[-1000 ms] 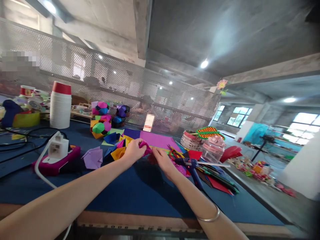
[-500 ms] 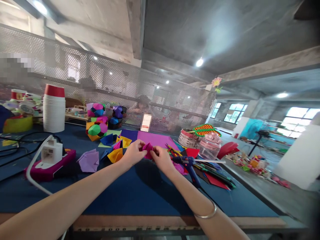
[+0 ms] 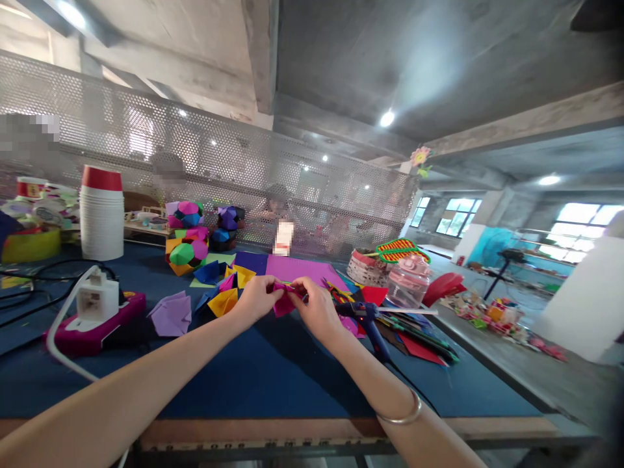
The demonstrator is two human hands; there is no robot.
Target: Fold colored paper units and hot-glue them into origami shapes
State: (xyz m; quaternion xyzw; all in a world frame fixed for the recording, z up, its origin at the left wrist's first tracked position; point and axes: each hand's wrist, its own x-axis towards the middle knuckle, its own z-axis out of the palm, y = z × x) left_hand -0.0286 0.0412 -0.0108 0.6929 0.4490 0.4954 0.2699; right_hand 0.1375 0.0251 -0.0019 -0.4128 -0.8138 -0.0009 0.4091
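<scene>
Between my two hands, above the blue table (image 3: 273,390), is a small piece of folded magenta paper (image 3: 283,305). My left hand (image 3: 258,300) pinches its left side between thumb and fingers. On its right side the fingertips of my right hand (image 3: 314,307) press together on the same paper. To the left lie a folded lilac paper piece (image 3: 170,314), a yellow folded piece (image 3: 223,303) and a blue one (image 3: 209,272). Just right of my right hand stands a dark blue hot glue gun (image 3: 368,318) with a white glue stick in its back.
At left are a magenta power strip (image 3: 97,325) with a white plug (image 3: 97,299), and stacked paper cups (image 3: 101,214). Multicoloured paper balls (image 3: 188,252) sit further back. A clear jar (image 3: 408,283), a basket (image 3: 366,268) and a pile of pens (image 3: 424,338) are at right. A perforated screen (image 3: 312,201) stands behind.
The magenta paper has turned between my fingers and now shows a flatter, lower-hanging face. My right hand has risen slightly, its fingers now over the paper's top edge.
</scene>
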